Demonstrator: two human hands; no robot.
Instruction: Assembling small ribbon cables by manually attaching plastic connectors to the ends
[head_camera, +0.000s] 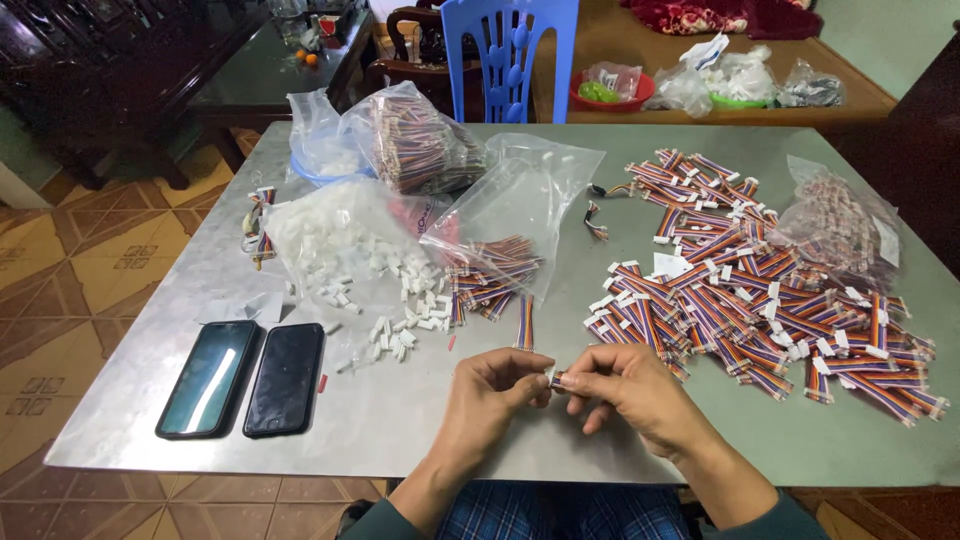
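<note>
Both hands meet just above the near edge of the grey bench (400, 420). Left hand (492, 385) and right hand (625, 385) pinch one small connector piece (553, 377) between thumb and fingertips, so each is closed on it; it looks like a white plug on a short wire, though it is too small to tell surely. Just beyond lies a striped cable (524, 323). Loose white plugs (395, 300) spill from a clear bag (340, 235). A heap of finished striped cables (760, 290) lies to the right, two dark phones (245, 378) to the left.
</note>
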